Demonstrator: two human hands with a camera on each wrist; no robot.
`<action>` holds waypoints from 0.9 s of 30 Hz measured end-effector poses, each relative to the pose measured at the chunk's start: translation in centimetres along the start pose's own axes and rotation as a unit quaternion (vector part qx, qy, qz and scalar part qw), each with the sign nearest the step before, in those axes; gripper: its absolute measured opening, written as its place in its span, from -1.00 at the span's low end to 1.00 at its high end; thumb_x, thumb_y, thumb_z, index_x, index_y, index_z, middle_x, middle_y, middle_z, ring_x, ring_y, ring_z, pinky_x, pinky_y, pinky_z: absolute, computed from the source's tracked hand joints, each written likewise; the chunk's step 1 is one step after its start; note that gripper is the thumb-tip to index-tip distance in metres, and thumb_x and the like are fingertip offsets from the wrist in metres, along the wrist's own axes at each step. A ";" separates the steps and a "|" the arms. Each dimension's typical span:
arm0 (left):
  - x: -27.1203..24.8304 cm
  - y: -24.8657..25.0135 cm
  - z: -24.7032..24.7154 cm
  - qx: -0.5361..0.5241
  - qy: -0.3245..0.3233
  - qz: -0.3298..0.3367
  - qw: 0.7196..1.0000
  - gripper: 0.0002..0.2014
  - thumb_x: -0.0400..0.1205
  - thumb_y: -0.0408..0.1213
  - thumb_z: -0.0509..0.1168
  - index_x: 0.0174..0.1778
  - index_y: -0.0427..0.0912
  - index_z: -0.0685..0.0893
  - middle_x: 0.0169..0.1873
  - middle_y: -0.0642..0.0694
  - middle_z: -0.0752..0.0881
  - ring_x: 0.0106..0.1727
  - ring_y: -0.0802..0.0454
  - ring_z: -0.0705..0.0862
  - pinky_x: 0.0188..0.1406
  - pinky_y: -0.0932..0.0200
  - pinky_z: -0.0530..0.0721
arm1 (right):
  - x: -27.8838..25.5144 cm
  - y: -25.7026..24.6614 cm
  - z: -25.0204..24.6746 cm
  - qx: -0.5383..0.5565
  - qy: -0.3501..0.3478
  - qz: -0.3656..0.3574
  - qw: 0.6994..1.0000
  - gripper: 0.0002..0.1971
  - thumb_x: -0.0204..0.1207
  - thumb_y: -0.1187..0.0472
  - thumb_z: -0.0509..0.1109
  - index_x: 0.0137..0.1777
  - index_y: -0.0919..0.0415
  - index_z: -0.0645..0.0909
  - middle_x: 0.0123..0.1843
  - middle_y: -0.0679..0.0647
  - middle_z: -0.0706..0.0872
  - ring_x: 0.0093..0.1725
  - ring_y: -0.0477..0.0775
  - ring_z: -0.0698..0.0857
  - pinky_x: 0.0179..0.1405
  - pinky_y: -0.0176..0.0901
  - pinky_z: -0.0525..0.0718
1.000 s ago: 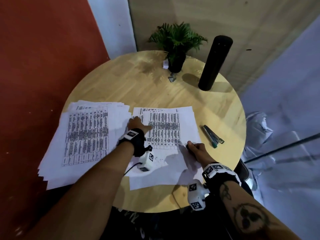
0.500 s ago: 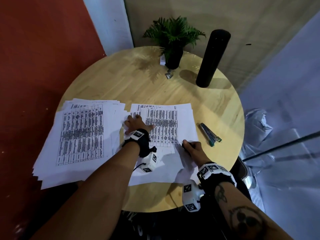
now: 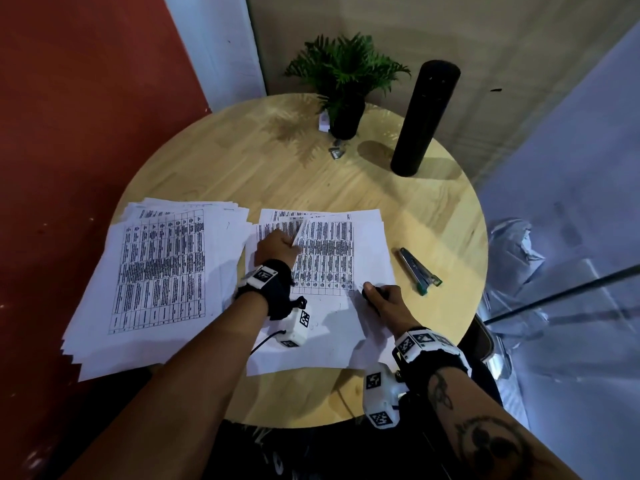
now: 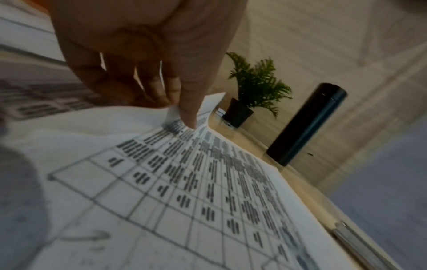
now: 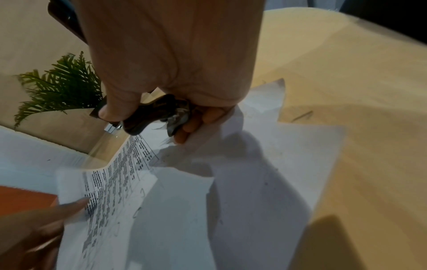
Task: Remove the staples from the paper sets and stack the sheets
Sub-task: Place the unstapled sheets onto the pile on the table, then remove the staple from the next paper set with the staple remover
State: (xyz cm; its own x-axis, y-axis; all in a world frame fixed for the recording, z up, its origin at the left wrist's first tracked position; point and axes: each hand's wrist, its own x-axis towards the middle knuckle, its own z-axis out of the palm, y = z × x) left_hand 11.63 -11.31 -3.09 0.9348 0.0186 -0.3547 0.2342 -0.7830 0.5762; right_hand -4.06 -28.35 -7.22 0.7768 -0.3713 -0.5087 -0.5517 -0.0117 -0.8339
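Note:
A printed paper set (image 3: 332, 251) lies mid-table. My left hand (image 3: 291, 241) pinches the upper left corner of its top sheet (image 4: 208, 182) between thumb and fingers and curls it up off the sheets below. My right hand (image 3: 375, 294) rests on the set's lower right part and grips a dark staple remover (image 5: 150, 113), whose metal claws show by the fingers (image 5: 203, 117). A larger stack of loose printed sheets (image 3: 159, 271) lies to the left, its far edges fanned. No staple can be made out.
A silver stapler with a green end (image 3: 419, 271) lies right of the papers. At the back of the round wooden table (image 3: 277, 168) stand a potted plant (image 3: 346, 77) and a tall black bottle (image 3: 424, 116). A small metal object (image 3: 336, 152) lies by the pot.
My left hand slid up the top sheet from lying flat and now pinches its corner, which curls upward. The right hand has stayed on the lower right of the set.

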 end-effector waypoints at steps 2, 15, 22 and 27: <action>0.2 -0.7 -0.4 0.006 -0.027 -0.013 1.000 -0.62 0.59 -0.18 0.40 0.26 -0.28 0.58 0.26 -0.25 0.65 0.27 -0.22 0.61 0.15 0.07 0.53 | -0.1 -0.1 0.0 0.002 0.000 0.009 1.000 -0.66 0.60 0.05 0.29 0.16 0.31 0.38 0.09 0.13 0.52 0.05 -0.01 0.50 -0.16 -0.28 0.47; -1.6 0.1 -4.2 -0.213 -0.028 0.089 0.973 -0.87 0.38 -0.41 0.56 -0.32 -0.18 0.74 -0.46 0.14 0.77 -0.21 0.06 0.65 -0.10 0.17 0.59 | -3.2 -5.1 -2.2 0.060 0.081 -0.058 0.993 -0.72 0.29 0.27 0.61 -0.09 0.15 0.57 0.01 0.20 0.70 -0.14 0.06 0.65 -0.27 -0.18 0.60; -6.3 2.8 -6.8 -0.382 -0.015 0.145 0.913 -0.75 0.38 -0.68 0.44 -0.40 -0.26 0.61 -0.60 0.20 0.71 -0.52 0.40 0.62 -0.37 0.48 0.62 | -6.2 -18.8 -3.8 -0.181 0.015 -0.294 0.938 -0.51 0.10 0.27 0.71 0.05 0.31 0.70 0.53 0.08 0.25 0.19 -0.10 0.59 0.12 -0.50 0.46; -8.7 3.9 -9.3 -0.438 -0.017 0.169 0.883 -0.77 0.39 -0.72 0.41 -0.37 -0.31 0.60 -0.53 0.15 0.76 -0.46 0.34 0.68 -0.34 0.46 0.64 | -8.5 -24.5 -3.6 -0.396 -0.037 -0.321 0.859 -0.51 0.10 0.09 0.71 0.04 0.23 0.73 0.42 0.17 0.46 0.31 0.14 0.56 0.24 -0.15 0.55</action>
State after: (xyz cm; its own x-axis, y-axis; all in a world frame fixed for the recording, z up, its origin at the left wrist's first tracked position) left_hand 6.94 -8.74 9.10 0.9856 -0.1549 -0.0671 0.0743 0.0408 0.9964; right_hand 1.77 -28.27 18.25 0.9994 0.0076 -0.0336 -0.0124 -0.8314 -0.5555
